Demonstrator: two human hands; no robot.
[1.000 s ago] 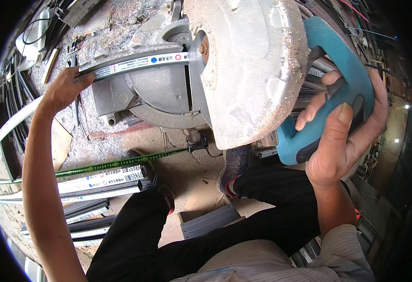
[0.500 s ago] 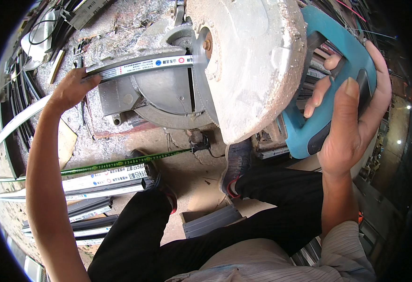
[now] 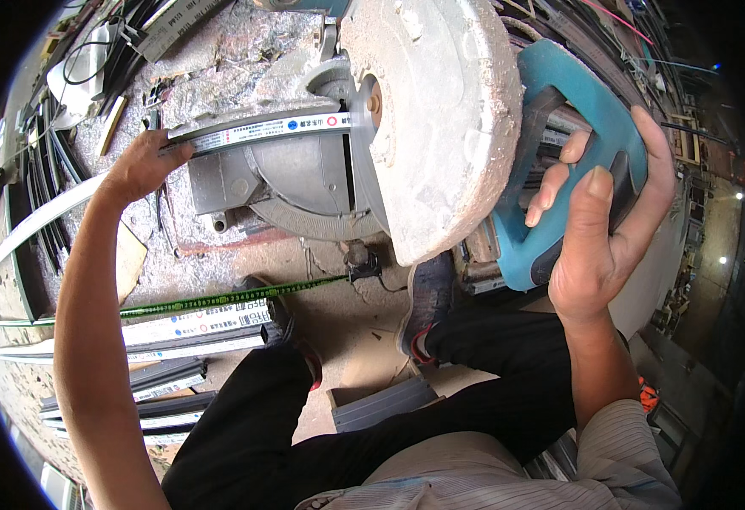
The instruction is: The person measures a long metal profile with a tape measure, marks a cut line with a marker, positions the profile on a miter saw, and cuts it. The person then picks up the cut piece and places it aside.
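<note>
Dark strips [image 3: 45,161] crowd the far left of the silvery, littered surface [image 3: 219,81], with a small wooden stick [image 3: 110,127] nearer the saw base [image 3: 296,183]. Below, an extended green tape measure [image 3: 219,300] crosses under the left forearm, just above a stack of white-labelled profiles [image 3: 211,327]; a grey channel-shaped piece [image 3: 385,406] lies between the person's legs. The whitish, dust-caked blade guard [image 3: 449,127] bulks between the two hands and hides what lies behind it. The labelled strip [image 3: 262,134] lies across the upper part of the base, its right end reaching the saw blade [image 3: 365,183]; whether they touch cannot be told. The left hand [image 3: 141,167] is closed on this strip, thumb on the near side, well apart from the blade. The right hand [image 3: 597,242] wraps the blue handle [image 3: 521,255], fingers curled through its loop and thumb lying along it. The littered surface ends in a reddish edge below the base, and bare floor [image 3: 347,331] opens between the shoes [image 3: 427,310]. Compared with half a second ago, guard and handle show farther left and the handle looks slightly smaller, while the base appears a little farther right; both grips are unchanged.
</note>
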